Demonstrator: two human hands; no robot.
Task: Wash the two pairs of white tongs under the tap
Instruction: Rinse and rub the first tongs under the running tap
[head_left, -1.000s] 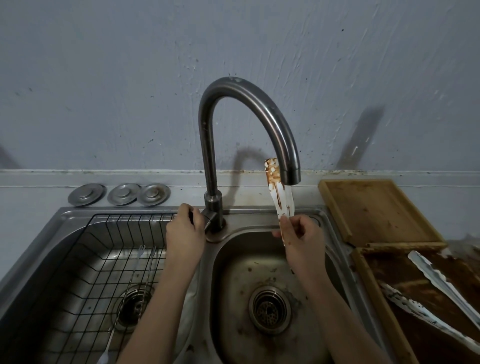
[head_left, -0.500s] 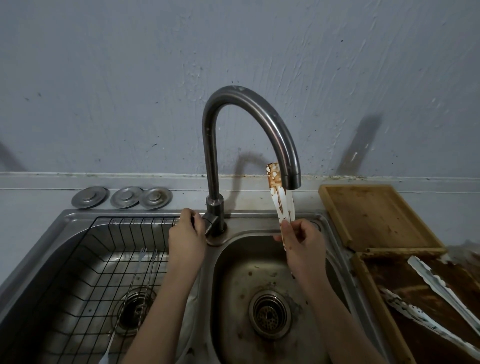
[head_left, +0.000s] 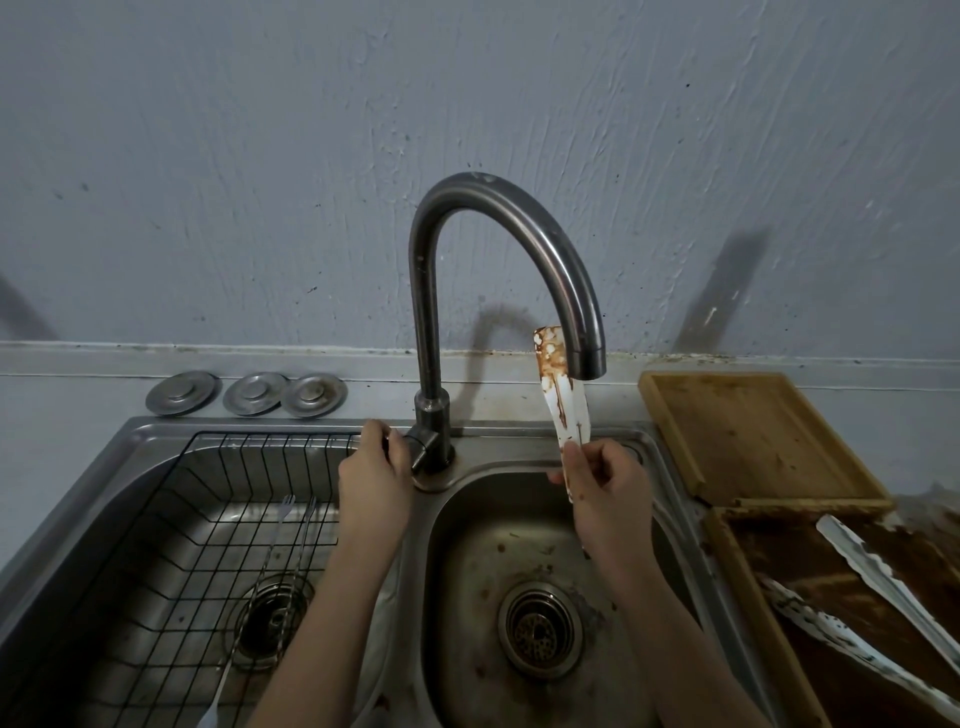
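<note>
1. The right hand grips sauce-stained white tongs upright, tip just beside the tap spout, above the right basin.
2. The left hand closes on the tap handle.
3. A second pair of tongs lies on the stained wooden tray at right.

Both my bare forearms reach forward from the lower edge of view. My left hand is curled, knuckles up, its fingers wrapped closed around what it grips. My right hand is raised, wrist slightly bent, its fingers pinched closed on the held piece, thumb side towards me.
</note>
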